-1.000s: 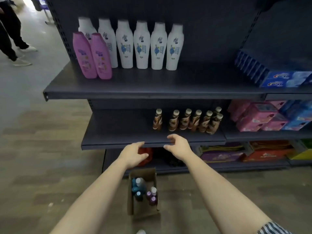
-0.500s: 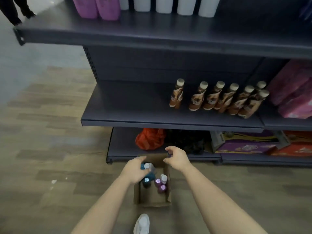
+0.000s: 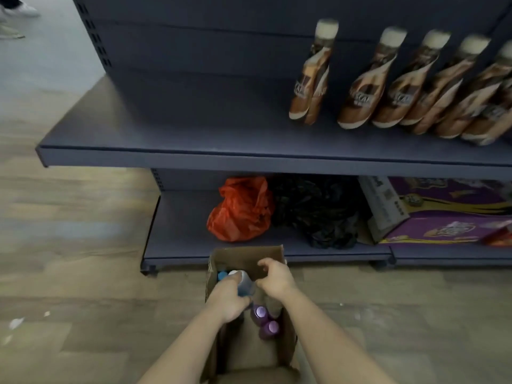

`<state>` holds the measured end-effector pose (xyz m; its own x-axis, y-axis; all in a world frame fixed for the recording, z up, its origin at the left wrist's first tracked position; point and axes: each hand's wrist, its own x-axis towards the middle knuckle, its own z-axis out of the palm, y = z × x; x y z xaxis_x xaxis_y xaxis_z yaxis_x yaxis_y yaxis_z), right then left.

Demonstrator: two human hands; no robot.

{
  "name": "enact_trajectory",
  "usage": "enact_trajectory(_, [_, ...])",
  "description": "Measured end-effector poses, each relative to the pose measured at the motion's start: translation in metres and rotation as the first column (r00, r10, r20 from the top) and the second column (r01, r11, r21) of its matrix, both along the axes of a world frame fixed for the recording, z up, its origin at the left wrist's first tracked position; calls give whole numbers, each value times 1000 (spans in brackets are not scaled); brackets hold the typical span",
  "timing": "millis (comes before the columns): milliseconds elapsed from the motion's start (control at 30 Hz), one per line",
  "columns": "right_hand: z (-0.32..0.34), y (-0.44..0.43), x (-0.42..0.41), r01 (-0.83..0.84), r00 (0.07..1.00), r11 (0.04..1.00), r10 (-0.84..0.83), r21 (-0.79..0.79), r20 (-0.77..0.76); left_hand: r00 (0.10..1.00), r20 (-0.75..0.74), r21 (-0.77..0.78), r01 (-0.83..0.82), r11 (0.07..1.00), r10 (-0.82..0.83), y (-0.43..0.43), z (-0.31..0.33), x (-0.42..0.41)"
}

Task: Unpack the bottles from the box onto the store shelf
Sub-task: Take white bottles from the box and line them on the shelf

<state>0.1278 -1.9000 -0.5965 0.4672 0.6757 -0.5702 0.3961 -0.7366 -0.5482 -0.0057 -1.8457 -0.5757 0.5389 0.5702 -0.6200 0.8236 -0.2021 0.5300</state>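
On the floor, just in front of the bottom shelf, stands the open cardboard box, placed near the person's feet so that both arms can reach straight down into it; the left hand is wrapped round the grey-capped bottle, fingers curled about its body just below the cap, which looks like a grip meant for lifting it upright out of the box; the right hand hovers at the far right of the opening with its fingers bent, and whether it grips the box wall to steady it or holds nothing cannot be told. Inside the box a blue cap shows left of the held bottle, and two purple-capped bottles stand upright and touching on the near right, so most of the unpacking seems to lie ahead; the step in hand is judged to be drawing out the first of these. Above, the middle shelf carries a row of brown bottles on its right, while its left part is bare and seems the likely place for the load; on the bottom shelf lie an orange bag, a black bag and purple cartons, well to the far side of the box.
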Motion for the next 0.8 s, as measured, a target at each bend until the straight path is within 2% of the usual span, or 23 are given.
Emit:
enact_trajectory(167, [-69,13,2,13,1000,1000,-13,13,5,998,-18,39,-65,997,65,14,-61,9])
enact_trajectory(333, [-113,24,-4,4,1000,1000,-3,20,-23,994,36,58,-105,993,103,24,-93,15])
enact_trajectory(533, [-132,33,-13,-28,999,997,29,66,-14,997,66,106,-57,993,50,27,-110,10])
enact_trajectory(800, [-148,41,-17,-149,989,989,149,18,4,998,67,129,-32,991,23,31,-120,11])
